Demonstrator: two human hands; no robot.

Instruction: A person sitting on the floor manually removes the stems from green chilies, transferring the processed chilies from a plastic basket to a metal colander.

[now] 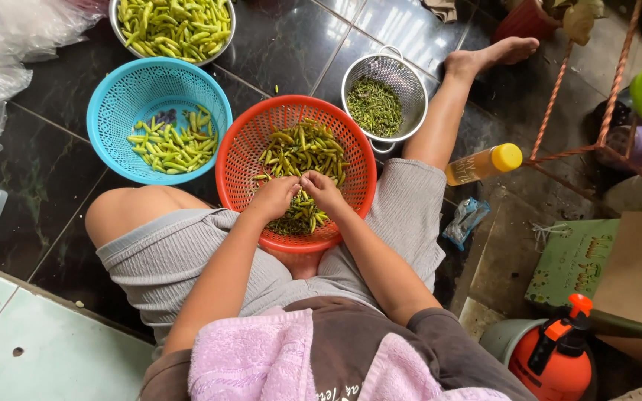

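While both hands meet over the round orange plastic basket (239,167) of green chillies (299,152) in the lap, left hand (273,197) and right hand (323,189) pinch one chilli between fingertips. Blue plastic basket (113,96) with paler chillies sits just left; small steel colander (403,78) of stems lies beyond.

Two plastic colander baskets: one orange (235,160), one blue (109,104). One metal strainer (403,78) with handles, holding green stems. One metal bowl (226,33) of green chillies. One yellow-capped bottle (483,164). One orange pressure sprayer (555,356). One green cardboard box (572,260). Two hands: left (273,197), right (324,191).
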